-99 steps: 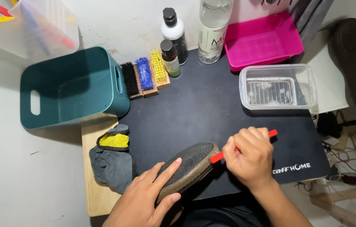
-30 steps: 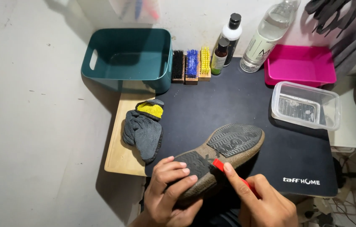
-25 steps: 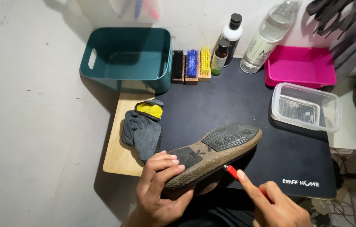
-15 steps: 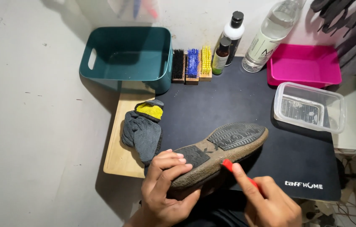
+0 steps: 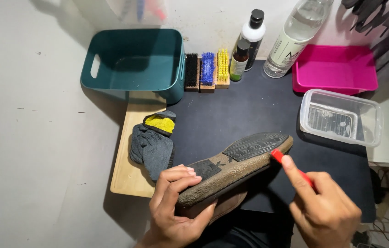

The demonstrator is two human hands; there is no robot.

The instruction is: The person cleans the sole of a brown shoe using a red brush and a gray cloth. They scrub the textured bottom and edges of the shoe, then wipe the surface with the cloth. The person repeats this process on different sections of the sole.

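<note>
1. While the left hand (image 5: 174,209) clamps the heel end of a brown shoe (image 5: 233,172) turned sole-up, fingers curled over the sole and thumb below, the shoe hangs just above the near edge of the black mat (image 5: 249,110), toe pointing away and to the right.
2. The right hand (image 5: 325,209) is closed on a red-handled brush (image 5: 291,166), forefinger laid along the handle; the brush's head meets the sole's edge at the toe.
3. To do this scrubbing well, the person would likely keep the heel firmly pinned so the shoe does not twist, work in short strokes along the rim, and turn the shoe rather than the wrist to reach fresh stretches.
4. Just left of the shoe, a grey cloth (image 5: 151,149) with a yellow patch lies across the seam between the mat and a pale wooden board (image 5: 125,177).
5. To the right sits a clear plastic tub (image 5: 341,117), its contents hard to make out.
6. Farther back stand three brushes (image 5: 207,70) in black, blue and yellow, a small dark bottle (image 5: 239,60), a white bottle (image 5: 252,32) and a large clear bottle (image 5: 293,39).
7. A teal bin (image 5: 135,62) and a pink tray (image 5: 336,69) flank them, against a pale wall; the floor at left is plain and grey.
</note>
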